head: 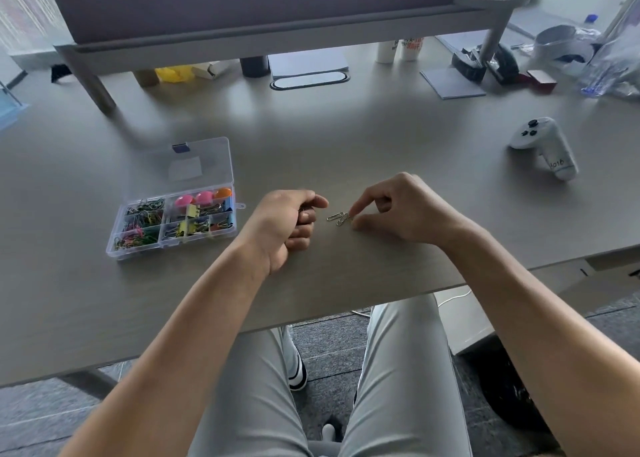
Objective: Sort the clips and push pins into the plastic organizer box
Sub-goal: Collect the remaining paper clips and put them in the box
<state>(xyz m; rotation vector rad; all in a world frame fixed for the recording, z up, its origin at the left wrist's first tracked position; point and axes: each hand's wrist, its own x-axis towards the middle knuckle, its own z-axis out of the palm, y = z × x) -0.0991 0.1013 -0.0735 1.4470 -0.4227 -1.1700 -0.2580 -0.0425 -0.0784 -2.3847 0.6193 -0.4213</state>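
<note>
Clear plastic organizer box (173, 228) sits open on the grey desk (346, 138), lid (197, 165) flipped back, well left of both hands. Compartments hold coloured paper clips (143, 219), binder clips (194, 214) and round pink/orange push pins (202, 198). Silver paper clips (339, 218) lie loose on the desk between the hands. Right hand (398, 210): index finger and thumb pinching at the right end of those clips. Left hand (289, 226): fingers curled into a fist, something small and dark inside, can't tell what. White controller (543, 146) far right.
</note>
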